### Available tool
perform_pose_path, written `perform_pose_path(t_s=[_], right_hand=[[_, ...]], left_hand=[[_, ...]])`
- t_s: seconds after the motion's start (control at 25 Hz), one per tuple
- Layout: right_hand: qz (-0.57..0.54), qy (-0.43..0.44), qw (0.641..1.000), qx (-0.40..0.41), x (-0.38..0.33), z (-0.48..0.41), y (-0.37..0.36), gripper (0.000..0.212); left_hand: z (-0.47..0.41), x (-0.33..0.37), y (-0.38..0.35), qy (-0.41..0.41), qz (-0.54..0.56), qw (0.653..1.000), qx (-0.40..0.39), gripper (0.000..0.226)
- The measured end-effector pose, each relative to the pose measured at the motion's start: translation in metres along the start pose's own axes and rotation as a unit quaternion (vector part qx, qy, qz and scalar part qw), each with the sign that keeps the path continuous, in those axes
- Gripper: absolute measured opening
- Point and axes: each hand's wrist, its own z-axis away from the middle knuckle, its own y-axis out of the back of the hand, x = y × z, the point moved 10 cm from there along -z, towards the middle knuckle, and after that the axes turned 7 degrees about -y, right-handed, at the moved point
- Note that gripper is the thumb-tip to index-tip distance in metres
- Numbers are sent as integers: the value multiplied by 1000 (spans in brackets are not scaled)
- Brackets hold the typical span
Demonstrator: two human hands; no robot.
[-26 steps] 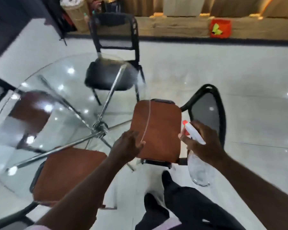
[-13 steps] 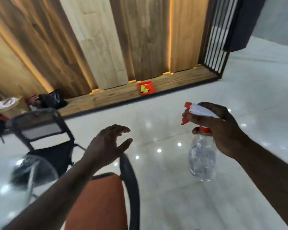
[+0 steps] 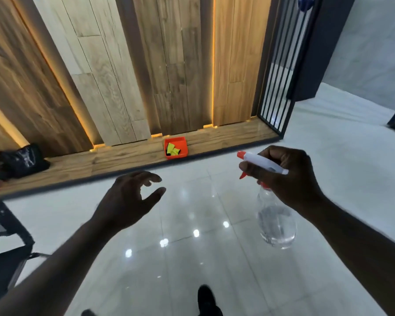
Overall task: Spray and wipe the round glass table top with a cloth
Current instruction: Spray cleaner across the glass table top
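Observation:
My right hand point(image 3: 290, 176) grips a clear spray bottle point(image 3: 276, 224) by its white head with red nozzle and trigger, held upright at the right. My left hand point(image 3: 128, 201) hovers in front of me with fingers spread and curled, holding nothing. Ahead, an orange bin point(image 3: 176, 148) sits on a wooden ledge at the foot of the wall, with yellow-green cloth point(image 3: 172, 149) inside. The glass table is out of view.
A wood-panelled wall with lit strips fills the top. A black bag point(image 3: 23, 160) lies on the ledge at left. A black chair frame point(image 3: 7, 229) stands at the left edge. Black metal bars point(image 3: 281, 71) stand at right. Glossy tiled floor point(image 3: 192, 258) stretches ahead; my shoe point(image 3: 206, 299) shows below.
The view swung up and away from the glass table and chairs toward the wall, and the orange bin is closer. My left hand left the table edge and is raised open; the bottle stays in my right hand.

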Motion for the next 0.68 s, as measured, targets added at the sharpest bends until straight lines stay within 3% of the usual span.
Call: perform_pose_path(t_s=[0.2,0.36,0.52,0.68], right_hand=[[-97,-106,987,-74,94,-146,-57,38],[-136,-122,978,-99,130,-263,-100,32],[-141,-107,982,-70,162,-372,-138,23],[-142,-116,981,-71,237,-485,-206,12]], left_hand=[[-144,-86,-46,17,7,1000,13,37],[-269,-138,-72,16,12,1000,-10,40],[-365,-190,-109,24,9,999,-25,47],[-456,-263,-168,49,-17,998,-33,42]])
